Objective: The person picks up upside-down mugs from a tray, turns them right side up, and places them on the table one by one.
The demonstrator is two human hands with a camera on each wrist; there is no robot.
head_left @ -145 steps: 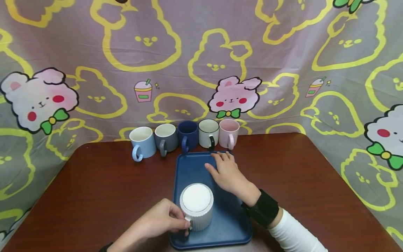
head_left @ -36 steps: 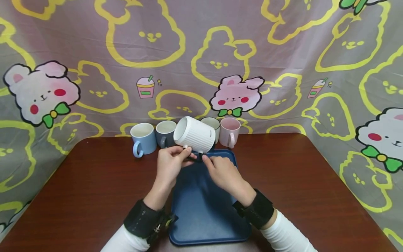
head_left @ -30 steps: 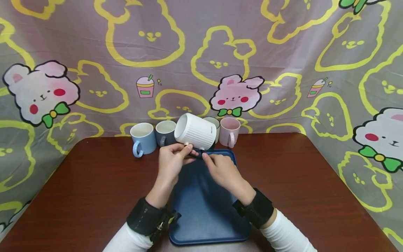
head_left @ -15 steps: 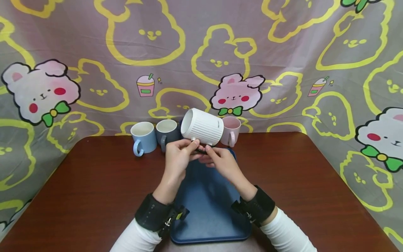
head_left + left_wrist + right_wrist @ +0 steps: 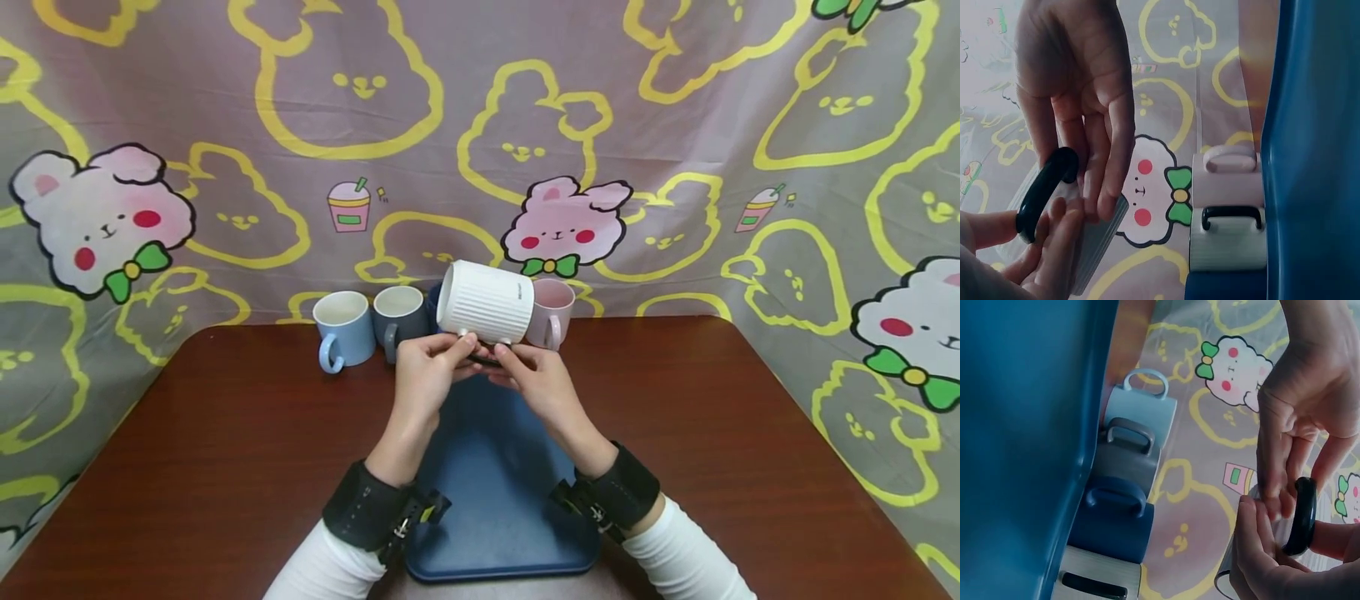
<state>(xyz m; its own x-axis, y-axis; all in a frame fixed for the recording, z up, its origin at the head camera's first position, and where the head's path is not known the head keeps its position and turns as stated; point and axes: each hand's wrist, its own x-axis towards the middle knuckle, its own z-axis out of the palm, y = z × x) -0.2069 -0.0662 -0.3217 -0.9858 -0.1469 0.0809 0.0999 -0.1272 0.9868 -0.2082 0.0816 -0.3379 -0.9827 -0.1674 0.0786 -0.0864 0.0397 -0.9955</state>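
Dark reddish-brown wooden table, rounded far corners. Flat dark blue plastic tray at 6 o'clock on it. Row of ceramic mugs along the table's 12 o'clock edge: light blue mug at the 9 o'clock end, grey mug just beside it, navy mug next, cream mug with a black handle, pale pink mug at the 3 o'clock end. Grey fabric backdrop with yellow bunny outlines and pink bears behind.

- white ribbed mug, tipped on its side, mouth facing left, held up just above both hands
- its black handle points down, pinched between the fingertips
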